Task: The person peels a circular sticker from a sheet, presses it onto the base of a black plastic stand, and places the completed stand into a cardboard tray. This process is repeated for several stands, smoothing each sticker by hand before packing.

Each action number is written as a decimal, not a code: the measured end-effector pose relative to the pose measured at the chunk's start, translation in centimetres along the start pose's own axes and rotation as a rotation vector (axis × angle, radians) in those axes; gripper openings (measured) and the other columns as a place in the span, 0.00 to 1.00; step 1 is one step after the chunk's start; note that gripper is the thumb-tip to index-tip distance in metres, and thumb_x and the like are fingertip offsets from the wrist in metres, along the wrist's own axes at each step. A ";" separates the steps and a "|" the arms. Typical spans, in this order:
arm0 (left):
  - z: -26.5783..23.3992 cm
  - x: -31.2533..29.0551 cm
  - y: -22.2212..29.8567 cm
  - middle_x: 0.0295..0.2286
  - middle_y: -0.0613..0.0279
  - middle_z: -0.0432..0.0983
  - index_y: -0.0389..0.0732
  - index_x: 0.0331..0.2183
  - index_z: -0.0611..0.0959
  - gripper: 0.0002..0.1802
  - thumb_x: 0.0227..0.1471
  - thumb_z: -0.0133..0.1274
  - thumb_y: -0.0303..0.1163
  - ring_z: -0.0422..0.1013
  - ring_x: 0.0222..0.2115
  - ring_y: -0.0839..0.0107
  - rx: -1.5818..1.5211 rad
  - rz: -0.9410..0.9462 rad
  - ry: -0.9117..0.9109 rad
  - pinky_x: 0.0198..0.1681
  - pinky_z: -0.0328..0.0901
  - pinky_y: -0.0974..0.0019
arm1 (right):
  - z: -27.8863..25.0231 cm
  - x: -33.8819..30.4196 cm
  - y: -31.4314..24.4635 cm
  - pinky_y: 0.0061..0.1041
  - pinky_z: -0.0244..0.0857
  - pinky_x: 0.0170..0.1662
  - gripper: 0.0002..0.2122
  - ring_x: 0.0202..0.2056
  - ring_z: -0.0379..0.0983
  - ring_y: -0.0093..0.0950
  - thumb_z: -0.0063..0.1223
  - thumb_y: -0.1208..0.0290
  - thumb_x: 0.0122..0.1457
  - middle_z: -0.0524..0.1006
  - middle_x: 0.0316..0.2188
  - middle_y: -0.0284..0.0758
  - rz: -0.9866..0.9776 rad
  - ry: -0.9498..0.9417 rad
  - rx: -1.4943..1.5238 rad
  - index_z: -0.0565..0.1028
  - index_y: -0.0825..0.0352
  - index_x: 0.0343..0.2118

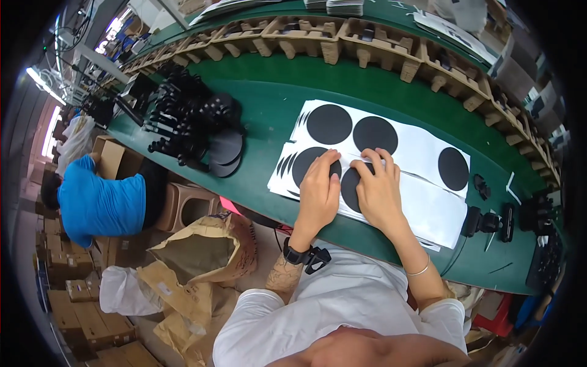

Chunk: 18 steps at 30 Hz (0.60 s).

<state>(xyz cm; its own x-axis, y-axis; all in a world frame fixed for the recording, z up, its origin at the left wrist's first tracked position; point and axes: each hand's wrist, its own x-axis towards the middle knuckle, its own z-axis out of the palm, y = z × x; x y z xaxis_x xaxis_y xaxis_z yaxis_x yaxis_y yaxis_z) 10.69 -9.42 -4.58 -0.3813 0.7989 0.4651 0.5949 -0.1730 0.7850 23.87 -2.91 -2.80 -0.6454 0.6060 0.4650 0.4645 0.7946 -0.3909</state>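
White backing sheets point(428, 208) carrying round black discs, apparently stickers, lie in two stacks on the green table. My left hand point(320, 188) rests over a black disc point(307, 166) in the nearer row, its fingers stretched out and its thumb apart. Beside it, my right hand point(382, 192) has its fingers spread and slightly bent, touching another black disc point(350, 191) and the sheet around it. In the farther row, two discs point(329, 124) point(375, 136) sit side by side and a third disc point(453, 169) lies at the right end. Both palms face down; their undersides are hidden.
Clustered black parts with round bases point(225, 153) stand at the left on the table point(263, 98). Cardboard trays point(302, 35) line the back. Small black parts point(483, 221) lie at the right. A person in blue point(104, 199) bends at far left, near an open paper sack point(208, 251).
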 end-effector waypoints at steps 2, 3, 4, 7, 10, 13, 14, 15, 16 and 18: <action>-0.4 0.0 0.1 0.40 0.42 0.72 0.28 0.43 0.71 0.19 0.46 0.40 0.22 0.68 0.41 0.47 -0.019 -0.026 -0.015 0.48 0.60 0.56 | 0.1 0.0 -0.1 0.39 0.55 0.49 0.14 0.49 0.59 0.43 0.45 0.82 0.45 0.67 0.42 0.39 0.011 0.007 -0.033 0.71 0.67 0.38; -0.6 -0.1 0.2 0.40 0.42 0.72 0.28 0.42 0.71 0.19 0.46 0.41 0.22 0.68 0.41 0.46 -0.032 -0.037 -0.026 0.48 0.60 0.56 | 0.3 0.1 -0.1 0.38 0.56 0.48 0.15 0.47 0.60 0.43 0.46 0.82 0.43 0.67 0.41 0.40 -0.026 0.025 -0.033 0.70 0.67 0.38; -0.6 -0.1 0.2 0.40 0.42 0.72 0.28 0.42 0.71 0.19 0.46 0.41 0.22 0.68 0.41 0.46 -0.029 -0.037 -0.028 0.48 0.60 0.56 | 0.2 0.1 0.1 0.37 0.58 0.47 0.15 0.45 0.61 0.43 0.46 0.81 0.42 0.67 0.40 0.40 -0.055 0.045 -0.038 0.69 0.67 0.37; -0.6 0.0 0.2 0.41 0.44 0.73 0.28 0.43 0.71 0.19 0.49 0.38 0.24 0.70 0.42 0.52 -0.051 -0.096 -0.073 0.46 0.62 0.63 | -0.1 -0.5 1.2 0.36 0.59 0.45 0.14 0.42 0.63 0.42 0.46 0.81 0.41 0.67 0.38 0.40 -0.022 0.105 0.124 0.68 0.67 0.35; -0.2 -0.1 0.1 0.41 0.45 0.73 0.29 0.43 0.72 0.18 0.50 0.38 0.26 0.70 0.42 0.55 0.056 0.008 -0.055 0.46 0.62 0.63 | -0.5 -1.4 3.1 0.34 0.60 0.44 0.11 0.38 0.64 0.39 0.45 0.81 0.41 0.66 0.35 0.41 0.095 0.185 0.460 0.65 0.68 0.32; -1.0 -0.1 -0.5 0.41 0.47 0.73 0.30 0.42 0.74 0.17 0.51 0.41 0.28 0.70 0.41 0.56 -0.066 0.019 -0.041 0.46 0.62 0.64 | -0.6 -2.1 5.1 0.30 0.61 0.43 0.06 0.34 0.65 0.32 0.46 0.75 0.52 0.65 0.33 0.39 0.132 0.711 0.957 0.61 0.64 0.29; -1.9 0.3 -0.8 0.41 0.48 0.72 0.31 0.41 0.75 0.16 0.52 0.44 0.29 0.70 0.41 0.57 -0.246 -0.025 -0.037 0.47 0.61 0.63 | -0.9 -2.0 5.3 0.30 0.60 0.44 0.07 0.35 0.65 0.31 0.46 0.73 0.53 0.66 0.33 0.39 0.161 0.796 1.042 0.61 0.64 0.30; -3.2 0.9 -1.2 0.41 0.49 0.72 0.32 0.41 0.74 0.16 0.49 0.47 0.28 0.68 0.43 0.54 -0.092 -0.061 0.131 0.49 0.60 0.60 | -1.2 -1.9 5.5 0.30 0.60 0.44 0.08 0.36 0.65 0.30 0.47 0.71 0.53 0.66 0.33 0.38 0.190 0.878 1.128 0.60 0.64 0.31; -5.0 1.6 -1.9 0.41 0.50 0.71 0.32 0.42 0.73 0.18 0.47 0.50 0.27 0.66 0.45 0.52 0.057 -0.097 0.293 0.51 0.58 0.58 | -1.5 -2.0 5.9 0.30 0.60 0.45 0.10 0.37 0.66 0.30 0.48 0.69 0.54 0.66 0.33 0.38 0.223 0.964 1.208 0.60 0.64 0.32; -8.9 3.0 -3.6 0.44 0.48 0.68 0.34 0.45 0.71 0.26 0.44 0.57 0.35 0.62 0.47 0.50 0.582 -0.207 0.401 0.51 0.58 0.56 | -2.0 -2.1 5.8 0.30 0.61 0.45 0.10 0.37 0.66 0.30 0.48 0.69 0.54 0.66 0.33 0.38 0.181 0.931 1.145 0.60 0.64 0.32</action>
<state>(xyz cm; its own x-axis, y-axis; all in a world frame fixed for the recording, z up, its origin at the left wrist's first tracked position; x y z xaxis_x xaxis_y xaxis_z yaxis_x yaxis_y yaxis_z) 1.08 -11.54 -2.37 -0.6896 0.4911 0.5322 0.7196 0.3814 0.5803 29.13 0.54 -4.49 0.1831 0.8470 0.4992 -0.5088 0.5161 -0.6890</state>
